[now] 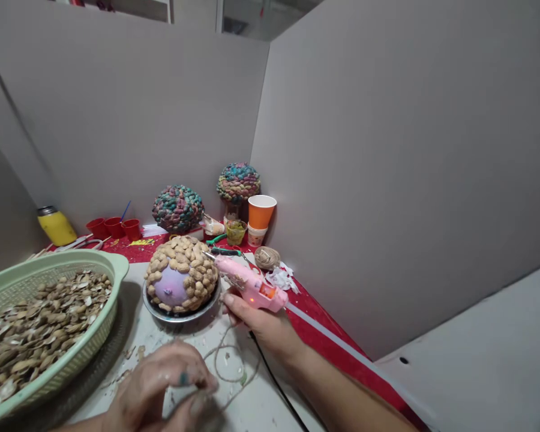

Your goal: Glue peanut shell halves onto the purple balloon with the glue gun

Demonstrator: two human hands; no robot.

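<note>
My right hand (pixel 247 312) grips a pink hot glue gun (pixel 247 281), whose orange light glows and whose metal nozzle points at the peanut-shell-covered balloon (pixel 184 273). That ball rests in a shallow metal bowl (pixel 180 318); a bare purple patch of balloon with its knot faces me. My left hand (pixel 166 384), slightly blurred, is low in front of the bowl with curled fingers and the thumb brought toward the index finger. Whatever lies between those fingertips is too unclear to name. Loose twine (pixel 220 378) lies on the white board beside this hand.
A green basket (pixel 117 270) of peanut shells stands at left. Behind are two painted shell balls (pixel 177 208), red cups (pixel 113 228), a yellow bottle (pixel 56 227), an orange paper cup (pixel 261 211) and a twine ball (pixel 267 258). A black cord (pixel 274 375) crosses the board. Grey partitions enclose the table.
</note>
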